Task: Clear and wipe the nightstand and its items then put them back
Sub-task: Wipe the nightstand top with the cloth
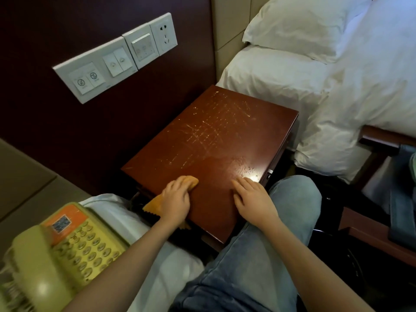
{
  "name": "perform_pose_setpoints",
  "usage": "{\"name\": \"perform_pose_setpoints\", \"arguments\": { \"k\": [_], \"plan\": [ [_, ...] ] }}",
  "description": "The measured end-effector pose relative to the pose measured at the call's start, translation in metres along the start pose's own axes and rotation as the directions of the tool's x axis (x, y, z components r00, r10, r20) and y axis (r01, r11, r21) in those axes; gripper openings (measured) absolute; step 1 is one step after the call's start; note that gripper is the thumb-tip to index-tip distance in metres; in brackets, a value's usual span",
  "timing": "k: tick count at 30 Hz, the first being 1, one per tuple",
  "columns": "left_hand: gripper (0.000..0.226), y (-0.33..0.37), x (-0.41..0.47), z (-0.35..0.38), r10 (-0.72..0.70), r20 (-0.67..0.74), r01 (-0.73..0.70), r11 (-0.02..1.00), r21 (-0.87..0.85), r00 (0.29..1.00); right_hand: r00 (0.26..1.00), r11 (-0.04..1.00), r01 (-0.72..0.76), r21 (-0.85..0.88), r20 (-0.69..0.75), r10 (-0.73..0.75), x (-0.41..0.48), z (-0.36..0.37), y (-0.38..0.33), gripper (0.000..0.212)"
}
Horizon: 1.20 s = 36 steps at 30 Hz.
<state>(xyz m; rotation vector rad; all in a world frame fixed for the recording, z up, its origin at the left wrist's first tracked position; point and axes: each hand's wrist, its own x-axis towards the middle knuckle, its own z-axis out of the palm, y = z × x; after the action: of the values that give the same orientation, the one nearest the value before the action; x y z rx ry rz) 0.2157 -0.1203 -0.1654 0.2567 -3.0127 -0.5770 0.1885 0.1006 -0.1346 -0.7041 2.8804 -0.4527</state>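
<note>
The red-brown nightstand (pixel 216 140) stands between two beds, its top bare and scratched. My left hand (pixel 175 197) presses an orange cloth (pixel 191 181) onto the top near its front left corner, fingers curled over it; part of the cloth hangs off the edge. Resting flat on the top near the front right edge is my right hand (pixel 252 199), its fingers straight. A yellowish telephone (pixel 67 244) with an orange label lies on the white bedding at lower left.
A dark wall panel behind the nightstand carries white switch plates and a socket (pixel 117 57). A white bed with a pillow (pixel 315 64) fills the right. My knee in jeans (pixel 270 221) is against the nightstand's front. A wooden chair frame (pixel 382 154) stands at far right.
</note>
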Motion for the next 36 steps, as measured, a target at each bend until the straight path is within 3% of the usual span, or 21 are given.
{"name": "perform_pose_setpoints", "arguments": {
  "k": [1, 3, 6, 8, 10, 12, 14, 16, 18, 21, 25, 27, 32, 34, 36],
  "plan": [
    [0.041, -0.004, 0.002, -0.003, -0.077, -0.038, 0.076, 0.997, -0.012, 0.996, 1.000, 1.000, 0.009, -0.022, 0.006, -0.009, 0.001, 0.001, -0.003, 0.048],
    [0.043, -0.001, 0.000, -0.006, -0.098, -0.052, 0.097, 0.995, -0.019, 0.994, 1.000, 0.998, 0.014, -0.065, 0.027, -0.012, 0.003, 0.002, -0.010, 0.050],
    [0.048, 0.021, -0.016, -0.002, 0.127, 0.016, -0.126, 0.990, -0.060, 0.992, 0.998, 0.994, 0.019, -0.103, 0.057, -0.013, 0.004, 0.002, -0.012, 0.055],
    [0.050, 0.023, -0.030, -0.002, 0.334, 0.103, -0.331, 0.942, -0.049, 0.937, 0.998, 0.992, 0.054, -0.115, 0.045, -0.049, 0.008, 0.002, -0.017, 0.071],
    [0.049, 0.008, -0.029, -0.005, 0.390, 0.167, -0.395, 0.919, 0.001, 0.906, 0.999, 0.995, 0.043, -0.093, 0.033, -0.040, 0.013, 0.003, -0.022, 0.062],
    [0.049, -0.015, -0.016, -0.010, 0.266, 0.133, -0.272, 0.962, 0.033, 0.955, 0.999, 0.998, 0.023, -0.052, 0.033, -0.021, 0.016, 0.007, -0.028, 0.052],
    [0.053, -0.048, 0.004, -0.018, 0.073, 0.041, -0.076, 0.995, 0.060, 0.996, 0.999, 0.999, 0.021, -0.037, 0.034, -0.020, 0.018, 0.015, -0.032, 0.054],
    [0.054, -0.083, 0.022, -0.027, -0.088, -0.036, 0.089, 0.994, 0.057, 0.996, 0.998, 0.995, 0.062, -0.072, -0.004, -0.063, 0.021, 0.025, -0.032, 0.060],
    [0.055, -0.105, 0.031, -0.036, -0.157, -0.091, 0.161, 0.986, 0.039, 0.983, 0.994, 0.992, 0.088, -0.088, -0.062, -0.093, 0.025, 0.032, -0.027, 0.053],
    [0.060, -0.102, 0.027, -0.037, -0.140, -0.090, 0.144, 0.988, 0.047, 0.986, 0.986, 0.989, 0.110, -0.103, -0.114, -0.122, 0.027, 0.037, -0.022, 0.050],
    [0.071, -0.104, 0.014, -0.034, 0.109, 0.011, -0.110, 0.989, 0.103, 0.994, 0.986, 0.991, 0.093, -0.099, -0.126, -0.105, 0.025, 0.040, -0.018, 0.061],
    [0.073, -0.128, 0.031, -0.043, 0.061, -0.001, -0.060, 0.990, 0.129, 0.998, 0.989, 0.994, 0.077, -0.083, -0.118, -0.086, 0.024, 0.043, -0.016, 0.058],
    [0.068, -0.160, 0.067, -0.055, -0.264, -0.005, 0.264, 0.964, 0.006, 0.965, 0.985, 0.993, 0.073, -0.094, -0.152, -0.087, 0.019, 0.043, -0.010, 0.050],
    [0.068, -0.145, 0.063, -0.052, -0.231, -0.013, 0.232, 0.971, 0.054, 0.973, 0.986, 0.995, 0.039, -0.091, -0.159, -0.053, 0.017, 0.043, -0.008, 0.051],
    [0.073, -0.127, 0.049, -0.048, -0.084, 0.013, 0.082, 0.991, 0.110, 0.996, 0.989, 0.996, 0.018, -0.086, -0.146, -0.031, 0.015, 0.043, -0.007, 0.052]
  ]
}}
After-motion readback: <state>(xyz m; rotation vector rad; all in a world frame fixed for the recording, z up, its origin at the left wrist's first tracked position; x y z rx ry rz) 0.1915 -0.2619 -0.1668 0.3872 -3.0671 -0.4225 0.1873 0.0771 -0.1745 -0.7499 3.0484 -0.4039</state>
